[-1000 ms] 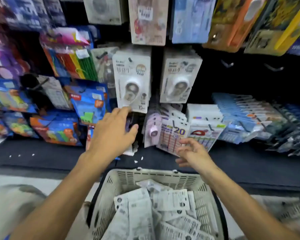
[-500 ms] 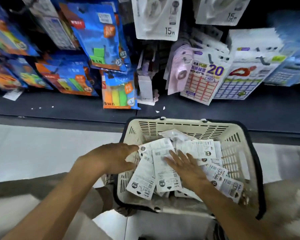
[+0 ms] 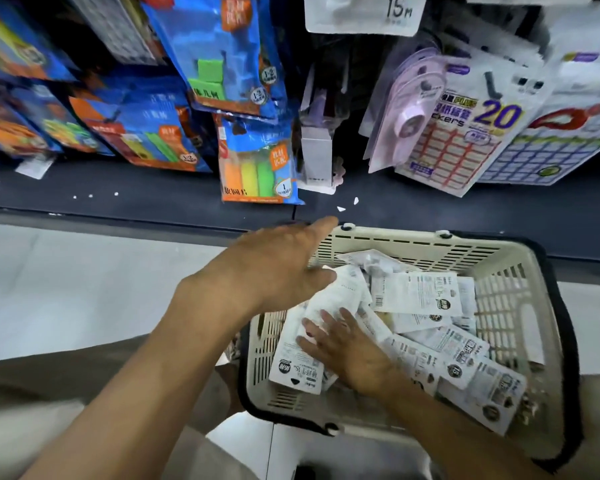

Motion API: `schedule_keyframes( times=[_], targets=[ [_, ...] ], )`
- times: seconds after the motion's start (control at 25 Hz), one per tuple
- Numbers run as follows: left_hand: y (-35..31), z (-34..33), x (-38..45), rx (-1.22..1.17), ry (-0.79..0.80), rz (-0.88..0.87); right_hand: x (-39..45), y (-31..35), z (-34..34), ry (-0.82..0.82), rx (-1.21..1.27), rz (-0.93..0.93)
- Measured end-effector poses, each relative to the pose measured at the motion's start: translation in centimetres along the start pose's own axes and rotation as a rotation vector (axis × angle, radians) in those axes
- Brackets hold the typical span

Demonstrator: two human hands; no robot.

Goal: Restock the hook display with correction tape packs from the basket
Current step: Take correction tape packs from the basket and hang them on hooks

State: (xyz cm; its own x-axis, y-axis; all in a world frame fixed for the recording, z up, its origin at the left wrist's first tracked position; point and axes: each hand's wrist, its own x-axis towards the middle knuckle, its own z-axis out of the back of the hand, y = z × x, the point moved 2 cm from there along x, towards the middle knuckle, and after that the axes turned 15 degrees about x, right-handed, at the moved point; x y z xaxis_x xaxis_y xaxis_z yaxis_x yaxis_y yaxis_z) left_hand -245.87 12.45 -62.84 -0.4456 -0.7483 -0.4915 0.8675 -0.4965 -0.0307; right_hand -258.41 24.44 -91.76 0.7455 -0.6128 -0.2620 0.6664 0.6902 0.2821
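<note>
Since the frame half a second earlier, the left hand [image 3: 278,268] has lifted off the near-left rim of the cream slotted plastic basket [image 3: 520,306] and now hovers over its far-left corner, fingers straight and released, fingertips just touching a pack. The right hand [image 3: 347,348] has slid toward the basket's left side and lies flat, fingers spread, pressing on the white correction tape packs [image 3: 420,296] heaped inside; its grip is not plain, but it seems to hold none.

The packs lie back side up in a loose pile, printed with barcodes and small round logos. One long pack [image 3: 298,368] leans against the basket's left wall, under the right hand's fingers.

Beyond the basket runs a dark shelf [image 3: 153,192]. Above it hang blue packs of coloured blocks [image 3: 257,168], a lilac correction tape blister pack [image 3: 413,109] and label sheets marked "20" [image 3: 465,133]. Directly above the basket's far rim hangs a white pack marked "15м" [image 3: 361,15].
</note>
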Motion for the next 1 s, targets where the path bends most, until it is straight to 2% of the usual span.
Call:
schedule_keyframes(
  times=[0.16, 0.24, 0.28, 0.36, 0.4, 0.52, 0.6, 0.68, 0.72, 0.84, 0.92, 1.0],
  targets=[
    [0.1, -2.1, 0.1, -0.004, 0.233, 0.008, 1.7, 1.3, 0.1, 0.067, 0.025, -0.09],
    [0.3, -2.5, -0.1, -0.009, 0.282, 0.018, 1.9, 1.0, 2.8, -0.023, 0.138, -0.074],
    [0.5, -2.5, -0.1, -0.009, 0.289, 0.026, 2.0, 0.7, 4.6, -0.129, 0.241, -0.064],
    [1.0, -2.0, 0.1, -0.03, 0.272, 0.038, 1.9, -0.3, 9.0, -0.369, 0.594, -0.129],
    [1.3, -1.6, 0.2, -0.064, 0.248, 0.046, 1.6, -1.1, 11.6, -0.433, 0.79, -0.208],
    [2.6, -0.4, 0.4, -0.232, 0.115, 0.082, -0.5, -5.1, 16.4, -0.415, 1.292, -0.46],
    [3.3, 0.0, 0.3, -0.313, 0.013, 0.106, -3.0, -7.3, 19.3, -0.514, 1.637, -0.559],
    [3.5, 0.3, 0.1, -0.531, -0.05, 0.116, -5.4, -8.7, 22.5, -0.693, 1.95, -0.583],
    [3.2, 0.6, -0.2, -0.678, -0.075, 0.082, -6.5, -9.2, 24.5, -0.775, 2.055, -0.521],
    [0.7, 1.9, -0.9, -0.856, -0.086, -0.116, -9.3, -9.3, 31.0, -0.868, 2.11, -0.296],
    [-0.8, 3.2, -1.2, -0.953, -0.149, -0.197, -10.9, -8.5, 34.8, -0.808, 2.037, -0.229],
    [-1.7, 4.8, -1.6, -1.158, -0.212, -0.223, -11.9, -7.9, 37.4, -0.757, 1.959, -0.201]
  ],
)
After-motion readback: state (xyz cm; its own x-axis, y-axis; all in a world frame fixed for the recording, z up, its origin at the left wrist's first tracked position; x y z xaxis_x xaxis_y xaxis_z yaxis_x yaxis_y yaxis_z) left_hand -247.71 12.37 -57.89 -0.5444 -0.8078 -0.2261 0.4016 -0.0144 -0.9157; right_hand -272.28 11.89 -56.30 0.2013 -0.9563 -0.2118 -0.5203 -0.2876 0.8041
